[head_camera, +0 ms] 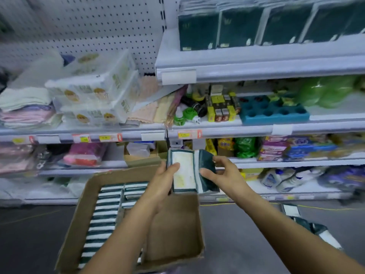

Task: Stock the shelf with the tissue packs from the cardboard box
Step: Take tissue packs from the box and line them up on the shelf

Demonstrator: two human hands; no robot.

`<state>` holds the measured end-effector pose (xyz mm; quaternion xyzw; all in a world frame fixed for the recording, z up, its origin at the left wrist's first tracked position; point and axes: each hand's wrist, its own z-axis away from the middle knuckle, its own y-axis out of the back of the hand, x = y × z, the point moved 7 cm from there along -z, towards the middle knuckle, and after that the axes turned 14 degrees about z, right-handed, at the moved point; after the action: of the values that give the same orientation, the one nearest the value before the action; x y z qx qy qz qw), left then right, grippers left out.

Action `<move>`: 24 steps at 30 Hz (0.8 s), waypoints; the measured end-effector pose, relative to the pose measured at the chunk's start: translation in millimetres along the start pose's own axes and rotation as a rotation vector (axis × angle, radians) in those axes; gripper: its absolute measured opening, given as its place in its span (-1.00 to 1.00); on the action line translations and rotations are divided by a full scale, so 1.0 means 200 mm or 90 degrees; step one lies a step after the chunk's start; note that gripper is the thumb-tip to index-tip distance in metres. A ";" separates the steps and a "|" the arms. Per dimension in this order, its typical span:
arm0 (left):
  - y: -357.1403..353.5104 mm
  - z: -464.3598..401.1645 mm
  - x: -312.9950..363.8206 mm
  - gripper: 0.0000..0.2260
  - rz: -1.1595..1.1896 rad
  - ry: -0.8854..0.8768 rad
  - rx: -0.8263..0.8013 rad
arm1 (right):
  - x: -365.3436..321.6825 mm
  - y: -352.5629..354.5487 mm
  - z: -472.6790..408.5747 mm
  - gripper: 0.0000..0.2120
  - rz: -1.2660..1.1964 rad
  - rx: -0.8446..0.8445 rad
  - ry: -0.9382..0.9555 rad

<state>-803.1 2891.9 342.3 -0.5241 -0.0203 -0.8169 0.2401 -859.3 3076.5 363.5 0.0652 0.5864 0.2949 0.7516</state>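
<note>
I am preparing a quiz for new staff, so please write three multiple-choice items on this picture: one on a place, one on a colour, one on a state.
1. Where does the cardboard box sit?
A. On the top shelf
B. Low in front of the person, below the hands
C. On the blue tray

2. What colour are the tissue packs on the top shelf?
A. Dark green
B. Pink
C. Yellow

3. What is the state of the box?
A. Closed
B. Open, completely full
C. Open, packs in its left part, right part bare

Answers:
1 B: the box lies under both forearms.
2 A: the row up there is dark green.
3 C: rows of packs in the box fill the left, while the left hand and right hand grip the held packs.
</note>
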 end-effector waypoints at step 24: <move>-1.87 0.20 0.30 -0.85 -0.089 -0.146 -0.085 | 0.23 2.01 0.14 -0.81 -0.202 0.051 0.031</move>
<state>-944.1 3212.2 494.5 -0.6262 -0.0302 -0.7658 0.1432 -973.8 3436.6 511.4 -0.0058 0.6188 0.1506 0.7710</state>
